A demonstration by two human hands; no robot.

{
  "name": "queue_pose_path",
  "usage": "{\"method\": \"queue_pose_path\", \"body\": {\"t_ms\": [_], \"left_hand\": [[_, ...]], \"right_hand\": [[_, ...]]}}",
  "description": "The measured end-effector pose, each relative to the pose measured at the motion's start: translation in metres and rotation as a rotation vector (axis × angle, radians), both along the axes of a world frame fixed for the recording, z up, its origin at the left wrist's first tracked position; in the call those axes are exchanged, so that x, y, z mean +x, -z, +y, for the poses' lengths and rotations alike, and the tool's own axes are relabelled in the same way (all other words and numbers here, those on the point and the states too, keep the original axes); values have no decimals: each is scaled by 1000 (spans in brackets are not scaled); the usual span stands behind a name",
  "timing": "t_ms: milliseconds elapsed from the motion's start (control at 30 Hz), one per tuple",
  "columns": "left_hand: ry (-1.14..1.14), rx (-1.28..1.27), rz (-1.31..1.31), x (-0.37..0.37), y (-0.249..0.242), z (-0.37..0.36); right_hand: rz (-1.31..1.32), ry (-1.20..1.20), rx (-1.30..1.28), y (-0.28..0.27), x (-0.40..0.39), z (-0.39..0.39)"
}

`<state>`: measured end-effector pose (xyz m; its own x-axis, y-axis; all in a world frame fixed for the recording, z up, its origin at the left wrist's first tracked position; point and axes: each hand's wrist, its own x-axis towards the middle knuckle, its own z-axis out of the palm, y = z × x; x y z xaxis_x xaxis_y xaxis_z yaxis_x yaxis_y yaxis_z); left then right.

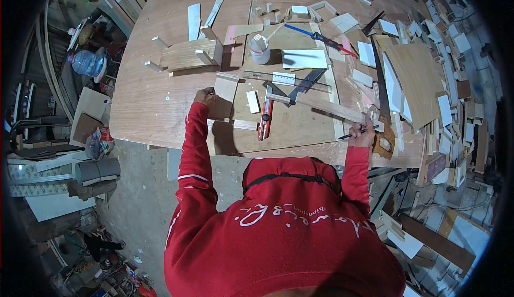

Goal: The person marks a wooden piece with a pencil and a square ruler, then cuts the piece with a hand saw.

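Observation:
My left hand [206, 98] is closed on the left edge of a small wooden board piece [227, 91], which has narrow strips at its ends. My right hand [363, 132] grips the near end of a long wooden strip [332, 108] and also has a dark pencil [346, 136] between its fingers. Between the hands lie a red utility knife [264, 119], a short pale wood block [252, 102], a dark try square [307, 86] and a clear ruler [284, 78]. A hand saw [383, 142] with a wooden handle lies just right of my right hand.
A small wooden piece with legs [187, 54] lies upper left on the table [139, 99]. Toward the back stand a white glue tub [260, 53], a white-faced board [304, 59] and a blue-and-red tool [321, 38]. Offcuts and a plywood panel [415, 77] crowd the right side.

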<state>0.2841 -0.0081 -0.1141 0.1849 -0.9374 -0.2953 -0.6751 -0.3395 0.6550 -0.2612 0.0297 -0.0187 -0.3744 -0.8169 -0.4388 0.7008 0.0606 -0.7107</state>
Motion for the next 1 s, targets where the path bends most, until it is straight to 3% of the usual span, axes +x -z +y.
{"method": "queue_pose_path", "body": {"t_ms": [67,133,233,367,433,567,667,833,1000], "left_hand": [[-15,49,-47,0,1,-2],[128,-113,-313,-2,2,-3],[34,-47,-177,-19,-17,3],[56,-109,-204,-42,-37,7],[32,-22,-160,-44,-40,6],[99,-107,-291,-43,-25,8],[81,-96,-239,-54,-23,11],[9,-123,-418,-61,-23,12],[35,-29,-314,-71,-32,19]], "right_hand": [[-15,-31,5,0,3,-1],[-15,-52,4,2,8,-2],[-16,-96,5,6,11,-3],[-40,-145,-23,9,13,-3],[-39,-137,-18,6,15,-3],[4,-110,22,5,17,-4],[-3,-104,24,3,18,-4],[-8,-96,37,-2,21,-4],[-11,-125,22,2,20,-4]]}}
